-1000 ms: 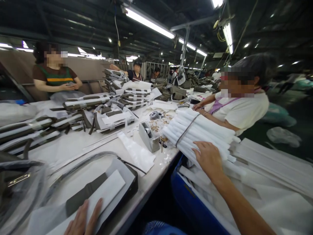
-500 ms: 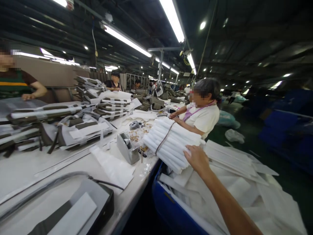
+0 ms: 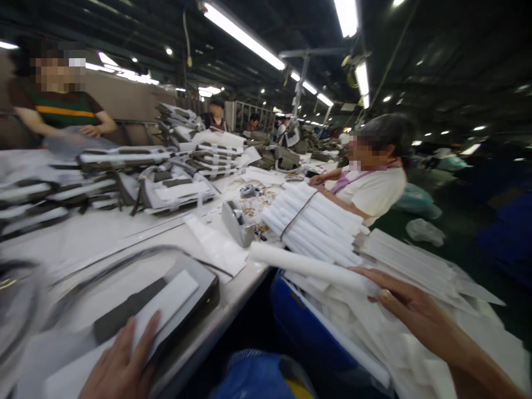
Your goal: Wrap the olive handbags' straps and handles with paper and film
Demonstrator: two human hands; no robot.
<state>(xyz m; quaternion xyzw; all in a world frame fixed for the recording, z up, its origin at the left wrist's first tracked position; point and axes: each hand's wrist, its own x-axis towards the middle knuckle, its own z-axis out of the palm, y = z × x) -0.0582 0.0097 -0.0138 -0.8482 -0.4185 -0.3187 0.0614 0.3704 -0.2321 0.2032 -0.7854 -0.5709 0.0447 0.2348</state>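
My right hand (image 3: 409, 307) grips one end of a white foam roll (image 3: 310, 263), which points left over the edge of the blue bin (image 3: 299, 307). Behind it lies a bundle of similar white rolls (image 3: 316, 221), bound with a dark cord. My left hand (image 3: 122, 360) rests with its fingers apart on a white strip (image 3: 170, 296). That strip lies on a grey and dark bag (image 3: 208, 291) at the near edge of the table. Its thumb side is partly hidden.
A tape dispenser (image 3: 238, 221) stands on the white table (image 3: 245, 282) beside a flat white sheet (image 3: 214, 244). Wrapped dark bags (image 3: 137, 160) are piled at the left. White sheets (image 3: 424, 266) fill the bin. One co-worker (image 3: 378, 183) is close behind the bundle, another (image 3: 62, 111) far left.
My right hand has taken one roll from the bundle and drawn it nearer. My left hand has come into view on the strip. The view has shifted left.
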